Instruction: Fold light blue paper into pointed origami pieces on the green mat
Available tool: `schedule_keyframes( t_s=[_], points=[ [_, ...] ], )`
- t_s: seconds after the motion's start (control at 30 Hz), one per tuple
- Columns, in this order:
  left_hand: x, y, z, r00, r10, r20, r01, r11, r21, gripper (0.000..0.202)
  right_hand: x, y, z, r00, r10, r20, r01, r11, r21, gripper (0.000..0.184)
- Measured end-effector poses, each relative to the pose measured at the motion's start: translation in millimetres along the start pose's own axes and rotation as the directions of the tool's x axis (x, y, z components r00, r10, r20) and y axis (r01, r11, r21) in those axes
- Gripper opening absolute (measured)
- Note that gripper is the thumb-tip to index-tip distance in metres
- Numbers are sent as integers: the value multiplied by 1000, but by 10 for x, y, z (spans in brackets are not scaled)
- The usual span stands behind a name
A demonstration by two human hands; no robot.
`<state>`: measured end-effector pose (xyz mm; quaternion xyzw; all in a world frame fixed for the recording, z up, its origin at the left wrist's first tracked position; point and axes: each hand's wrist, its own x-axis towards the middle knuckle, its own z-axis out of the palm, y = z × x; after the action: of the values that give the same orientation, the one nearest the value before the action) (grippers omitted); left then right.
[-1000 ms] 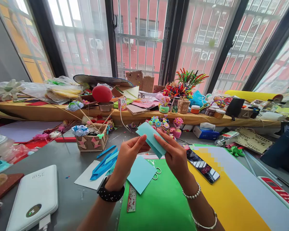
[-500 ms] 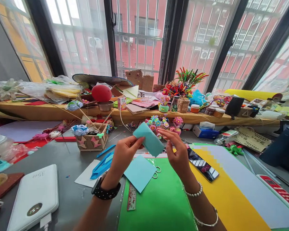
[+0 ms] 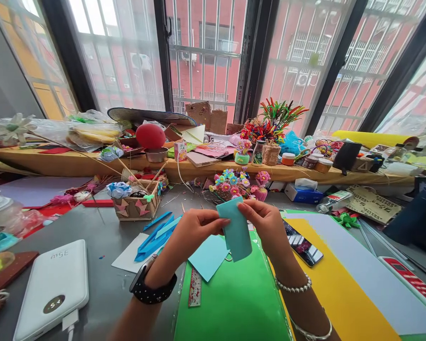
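Between my two hands is a folded light-blue sheet of paper [image 3: 237, 234], held upright above the green mat. My left hand [image 3: 195, 232] pinches its left edge between thumb and fingers. At the upper right corner, my right hand [image 3: 266, 222] grips it with thumb and fingertips. Below lies a light-blue paper square [image 3: 208, 259] on the green mat [image 3: 230, 303], with part of a scissors handle [image 3: 228, 256] showing beside it, mostly covered by the folded paper. A small patterned ruler [image 3: 195, 288] rests at the mat's left side.
A white power bank [image 3: 51, 289] with a cable sits at left. Blue folded strips [image 3: 156, 239] lie on white paper near a cardboard basket [image 3: 137, 206]. A phone [image 3: 303, 244] lies on yellow paper [image 3: 341, 279] at right. Craft supplies crowd the shelf [image 3: 199, 169] behind.
The folded paper has turned from slanted to nearly upright and moved slightly right and lower. My right hand, fingers raised beside it before, now grips its upper corner.
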<state>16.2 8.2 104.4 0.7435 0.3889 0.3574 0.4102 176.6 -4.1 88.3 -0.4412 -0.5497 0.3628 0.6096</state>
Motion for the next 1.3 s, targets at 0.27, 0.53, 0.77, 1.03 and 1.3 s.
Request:
schedule_keyframes(
  t_s=[0.27,0.53,0.77,1.03,1.3],
  points=[
    [-21,46,21,999,14,-39,-17,998,-61,20,-18,-11,11,1000,11,-16,-11,1000,0,22],
    [-15,18,32,999,23,-39,-25,998,-59,19,-21,-15,9,999,20,-32,-20,1000,-3,19],
    [-18,9,30,1000,-11,-14,9,995,-99,18,-27,-14,17,999,21,-44,-22,999,-32,22],
    [-10,-23,27,999,-21,24,23,993,-114,20,-20,-5,19,999,29,-29,-30,999,-33,23],
    [-22,-13,20,997,-36,61,44,990,-134,21,-18,-21,-3,1000,8,-14,-9,998,-65,21]
  ],
)
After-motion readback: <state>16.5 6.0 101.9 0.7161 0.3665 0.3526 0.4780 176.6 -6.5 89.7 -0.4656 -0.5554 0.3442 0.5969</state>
